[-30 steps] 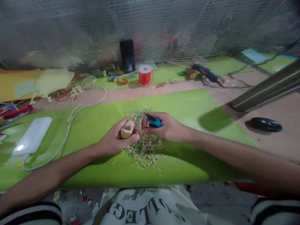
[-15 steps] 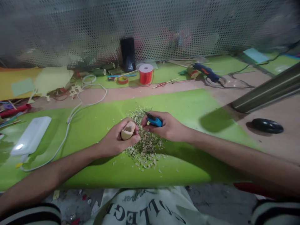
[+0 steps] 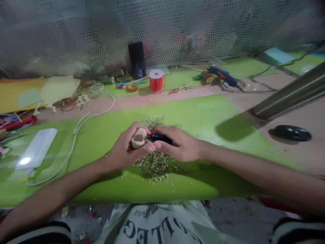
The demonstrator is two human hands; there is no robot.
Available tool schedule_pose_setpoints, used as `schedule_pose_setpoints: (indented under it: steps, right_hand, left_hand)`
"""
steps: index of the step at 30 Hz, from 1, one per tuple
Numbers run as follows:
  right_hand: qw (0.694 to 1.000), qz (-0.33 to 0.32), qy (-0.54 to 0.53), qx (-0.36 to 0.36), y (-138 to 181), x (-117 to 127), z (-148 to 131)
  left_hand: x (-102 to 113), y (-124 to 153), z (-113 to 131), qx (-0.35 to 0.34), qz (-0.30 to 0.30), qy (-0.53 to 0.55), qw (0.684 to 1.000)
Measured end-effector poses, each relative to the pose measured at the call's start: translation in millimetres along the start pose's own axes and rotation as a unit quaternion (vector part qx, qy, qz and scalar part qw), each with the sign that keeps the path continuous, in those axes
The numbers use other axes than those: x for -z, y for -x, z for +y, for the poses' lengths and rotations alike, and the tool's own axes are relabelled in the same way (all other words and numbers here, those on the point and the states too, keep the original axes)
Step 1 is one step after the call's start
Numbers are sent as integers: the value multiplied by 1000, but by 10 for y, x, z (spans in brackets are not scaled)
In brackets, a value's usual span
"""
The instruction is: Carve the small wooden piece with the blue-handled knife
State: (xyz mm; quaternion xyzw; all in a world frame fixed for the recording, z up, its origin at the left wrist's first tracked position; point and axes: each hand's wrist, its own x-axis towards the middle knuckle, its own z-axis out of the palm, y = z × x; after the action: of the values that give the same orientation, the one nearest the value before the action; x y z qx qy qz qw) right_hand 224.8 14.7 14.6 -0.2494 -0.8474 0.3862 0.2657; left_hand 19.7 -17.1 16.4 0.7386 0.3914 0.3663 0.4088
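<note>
My left hand [image 3: 129, 144] is wrapped round a pale, hollowed piece of bamboo or wood [image 3: 138, 143], its open end facing up toward me. In my right hand [image 3: 179, 142] is a utility knife [image 3: 161, 138]; its dark blade points left and meets the right rim of the hollow piece. The thumbs of both hands come close together just below the blade. Beneath the hands, a heap of thin green and pale shavings [image 3: 157, 166] lies on the green mat [image 3: 198, 112]. My fingers hide most of the knife handle and the lower part of the piece.
A white power bank [image 3: 38, 149] with a cable lies at left. Along the back are a leaning phone [image 3: 137, 60], a red thread spool [image 3: 156, 82], a tape roll [image 3: 132, 88] and a glue gun [image 3: 223, 76]. A metal tube [image 3: 291, 91] and black mouse [image 3: 293, 133] are at right.
My right hand has turned and moved left, bringing the knife blade from above the shavings to the rim of the hollow piece. My left hand keeps its hold.
</note>
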Motion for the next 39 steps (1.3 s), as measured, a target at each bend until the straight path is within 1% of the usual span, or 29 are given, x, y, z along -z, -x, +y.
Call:
schedule_pose_setpoints:
  steps: [2,4,8,10,13,16,20,25,30,34,37,39]
  right_hand:
    - [999,18,27,10,-25,15,-24]
    - [998,41,47,21,-52,55,-42]
    - [987,37,140,74,-90,159,-42]
    - [975,35,206,78,-98,188,-26]
    - [952,37,294,78,-93,175,2]
    - [935,32,340,97,-64,108,22]
    - [925,32,355,130,2,20,43]
    - [918,38,360,160,57,-9,70]
    - [915,25,370,158,86,-13,71]
    - [914,20,382,139,102,-37,79]
    - [913,26,387,129,109,-63,97]
    - [912,36,389,127,114,-81,110]
  left_hand:
    - [-3,-55,37,-32,19,8,999]
    - [-13,-112,63,-31,24,29,999]
    - [-61,-194,71,-3,14,96,995]
    - [-90,-204,59,18,21,110,994]
    - [-113,-169,34,39,34,114,992]
    - [-114,-91,10,57,30,99,993]
    - [-131,-1,-25,60,23,75,995]
    - [-166,35,-78,62,9,66,996]
    - [-168,45,-96,53,5,13,998]
    - [-159,53,-124,48,-1,-44,998]
    - [-166,56,-131,44,2,-66,997]
    - [-178,57,-122,53,5,-68,996]
